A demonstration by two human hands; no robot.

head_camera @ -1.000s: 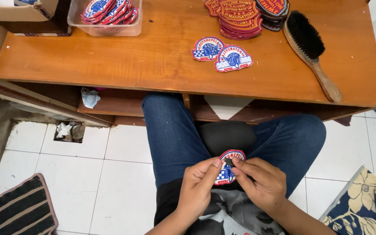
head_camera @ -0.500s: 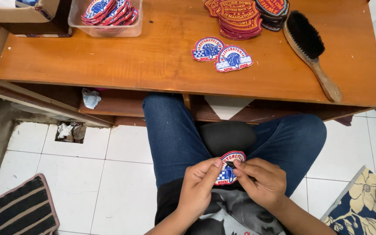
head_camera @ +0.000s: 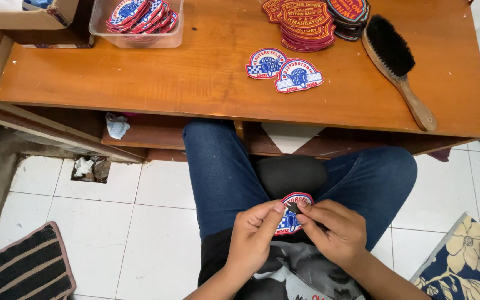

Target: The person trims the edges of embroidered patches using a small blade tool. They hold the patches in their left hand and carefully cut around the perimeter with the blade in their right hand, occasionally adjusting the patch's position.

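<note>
Pinching an embroidered patch over the lap, left hand and right hand both closed on it

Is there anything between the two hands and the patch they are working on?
Nothing visible does. The left hand and right hand both pinch the patch directly, over the lap.

I wear dark blue denim jeans and a black printed T-shirt. My left hand and right hand are bare, forearms unsleeved.
</note>
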